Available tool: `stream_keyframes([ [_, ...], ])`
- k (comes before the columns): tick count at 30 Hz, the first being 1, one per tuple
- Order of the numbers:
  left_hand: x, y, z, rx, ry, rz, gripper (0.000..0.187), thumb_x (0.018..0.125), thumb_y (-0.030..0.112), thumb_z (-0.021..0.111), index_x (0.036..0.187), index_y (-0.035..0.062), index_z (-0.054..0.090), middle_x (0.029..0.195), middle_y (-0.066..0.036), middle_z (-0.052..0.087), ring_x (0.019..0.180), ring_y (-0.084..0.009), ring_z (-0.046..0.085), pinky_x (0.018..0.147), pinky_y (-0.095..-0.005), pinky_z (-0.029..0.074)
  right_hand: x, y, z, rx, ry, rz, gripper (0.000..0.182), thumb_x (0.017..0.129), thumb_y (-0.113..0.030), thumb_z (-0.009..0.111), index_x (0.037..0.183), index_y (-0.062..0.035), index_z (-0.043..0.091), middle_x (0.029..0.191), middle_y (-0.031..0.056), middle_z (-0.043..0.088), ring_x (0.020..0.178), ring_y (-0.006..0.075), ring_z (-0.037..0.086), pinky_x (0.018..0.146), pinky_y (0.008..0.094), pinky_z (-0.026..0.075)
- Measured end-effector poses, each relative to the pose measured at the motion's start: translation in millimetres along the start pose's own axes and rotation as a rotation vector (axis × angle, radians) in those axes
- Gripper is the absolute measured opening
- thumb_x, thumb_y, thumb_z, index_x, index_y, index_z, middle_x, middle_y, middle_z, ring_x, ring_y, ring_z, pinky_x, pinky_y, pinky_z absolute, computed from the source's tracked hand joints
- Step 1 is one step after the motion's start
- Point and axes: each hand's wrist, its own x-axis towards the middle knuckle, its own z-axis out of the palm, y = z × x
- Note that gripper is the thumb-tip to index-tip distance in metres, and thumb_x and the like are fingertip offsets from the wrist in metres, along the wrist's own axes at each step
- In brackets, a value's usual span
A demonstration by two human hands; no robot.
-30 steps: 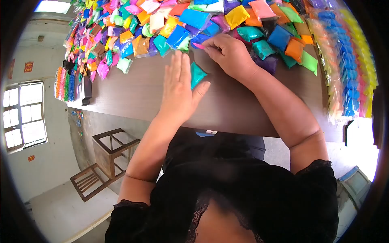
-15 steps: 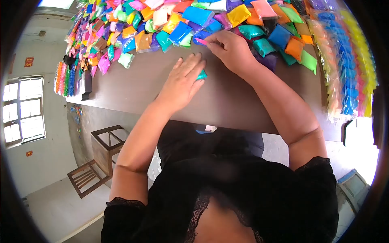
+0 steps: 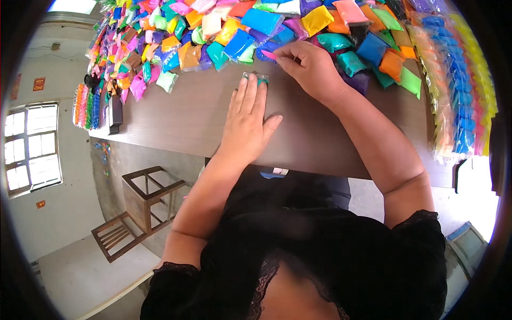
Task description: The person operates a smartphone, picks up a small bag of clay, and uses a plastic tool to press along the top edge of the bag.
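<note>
My left hand [image 3: 247, 117] lies flat on the table with its fingers stretched out and its thumb apart. Its fingertips cover part of a small teal packet [image 3: 262, 78] in clear wrap, whose far end shows past them. To its right, my right hand [image 3: 312, 69] is closed in a pinch at the edge of the heap. A thin pink piece [image 3: 269, 55] sticks out from its thumb and forefinger; the rest is hidden by the fingers. Just beyond it are a purple packet [image 3: 262, 53] and a blue packet [image 3: 238, 45].
A large heap of colourful packets [image 3: 218, 26] covers the far side of the brown table [image 3: 176, 109]. Long strips of linked packets [image 3: 463, 90] lie at right, with more strips [image 3: 87, 106] at far left. A wooden chair [image 3: 140, 205] stands on the floor at left.
My left hand has straightened and drawn slightly nearer my body, its fingertips now on the teal packet, which sits farther from me. My right hand keeps its pinch on the pink piece, almost unmoved.
</note>
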Motion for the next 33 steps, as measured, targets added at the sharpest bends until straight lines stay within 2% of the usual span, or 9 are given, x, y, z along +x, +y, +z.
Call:
stream_keyframes([
  [4, 3.0, -10.6, -12.5, -0.160, -0.070, 0.000, 0.065, 0.090, 0.028, 0.059, 0.140, -0.0056, 0.032, 0.148, -0.027, 0.026, 0.138, -0.0418, 0.024, 0.112, -0.0470, 0.023, 3.6, 1.2, 0.7, 0.020, -0.001, -0.030, 0.016, 0.085, -0.010, 0.065, 0.099, -0.0011, 0.066, 0.088, 0.0092, 0.064, 0.081, 0.0180, 0.061, 0.073, 0.0289, 0.049],
  [6, 1.5, -10.6, -11.3, -0.014, 0.093, 0.019, 0.065, 0.090, 0.028, 0.059, 0.139, -0.0058, 0.032, 0.148, -0.026, 0.026, 0.138, -0.0415, 0.024, 0.112, -0.0471, 0.023, 1.7, 0.7, 0.6, 0.027, -0.002, -0.027, 0.017, 0.085, -0.010, 0.065, 0.099, -0.0012, 0.066, 0.088, 0.0094, 0.064, 0.081, 0.0187, 0.062, 0.073, 0.0291, 0.049],
  [13, -7.1, -10.1, 1.9, -0.125, 0.103, 0.012, 0.063, 0.088, 0.022, 0.062, 0.138, -0.0054, 0.035, 0.146, -0.025, 0.031, 0.136, -0.0421, 0.028, 0.110, -0.0475, 0.025, 4.5, 3.4, 2.4, -0.026, 0.013, -0.054, 0.017, 0.084, -0.012, 0.065, 0.099, -0.0033, 0.067, 0.089, 0.0121, 0.065, 0.082, 0.0247, 0.063, 0.074, 0.0323, 0.050],
  [19, -24.5, -2.7, 2.0, -0.120, 0.106, 0.006, 0.048, 0.085, 0.015, 0.064, 0.127, -0.0037, 0.050, 0.140, -0.022, 0.040, 0.129, -0.0411, 0.039, 0.105, -0.0458, 0.034, 3.0, -4.0, -0.7, -0.004, -0.055, 0.050, 0.018, 0.082, -0.014, 0.065, 0.097, -0.0052, 0.068, 0.090, 0.0134, 0.065, 0.084, 0.0271, 0.064, 0.075, 0.0348, 0.051],
  [21, -28.8, -1.1, 1.1, -0.061, 0.233, 0.053, 0.039, 0.083, 0.010, 0.066, 0.119, -0.0016, 0.058, 0.131, -0.019, 0.049, 0.122, -0.0373, 0.047, 0.101, -0.0435, 0.038, 3.5, -3.6, -0.7, 0.033, -0.077, 0.105, 0.018, 0.082, -0.014, 0.065, 0.098, -0.0054, 0.068, 0.090, 0.0137, 0.065, 0.084, 0.0274, 0.064, 0.075, 0.0352, 0.051],
  [24, -29.8, -4.8, 6.4, -0.099, 0.292, 0.074, 0.031, 0.080, 0.006, 0.066, 0.111, -0.0008, 0.063, 0.121, -0.016, 0.055, 0.114, -0.0342, 0.052, 0.096, -0.0420, 0.041, -1.5, -3.8, 5.5, -0.016, -0.099, -0.020, 0.017, 0.083, -0.018, 0.065, 0.096, -0.0064, 0.068, 0.087, 0.0130, 0.064, 0.081, 0.0286, 0.063, 0.073, 0.0371, 0.051],
  [27, -25.7, -3.2, 2.9, -0.121, 0.289, 0.074, 0.029, 0.080, 0.003, 0.066, 0.108, -0.0007, 0.064, 0.117, -0.014, 0.057, 0.110, -0.0336, 0.054, 0.093, -0.0417, 0.043, -14.1, -14.1, 27.8, -0.088, -0.154, -0.298, 0.011, 0.080, -0.015, 0.067, 0.089, -0.0083, 0.067, 0.084, 0.0077, 0.062, 0.077, 0.0283, 0.061, 0.068, 0.0364, 0.050],
  [29, -24.2, -2.7, 3.1, -0.128, 0.294, 0.072, 0.029, 0.080, 0.002, 0.065, 0.108, -0.0008, 0.064, 0.117, -0.014, 0.057, 0.110, -0.0340, 0.054, 0.094, -0.0418, 0.043, -22.2, -21.1, 32.2, -0.407, -0.299, -0.247, 0.008, 0.081, -0.015, 0.063, 0.087, -0.0105, 0.066, 0.085, 0.0067, 0.060, 0.079, 0.0256, 0.062, 0.064, 0.0368, 0.052],
  [33, -25.7, -5.2, 5.4, -0.132, 0.294, 0.074, 0.029, 0.079, 0.001, 0.064, 0.108, -0.0010, 0.064, 0.117, -0.014, 0.057, 0.111, -0.0343, 0.054, 0.094, -0.0415, 0.043, -10.4, -16.5, 28.0, -0.561, -0.272, -0.256, 0.008, 0.082, -0.014, 0.060, 0.088, -0.0124, 0.065, 0.086, 0.0057, 0.058, 0.078, 0.0236, 0.062, 0.060, 0.0370, 0.052],
])
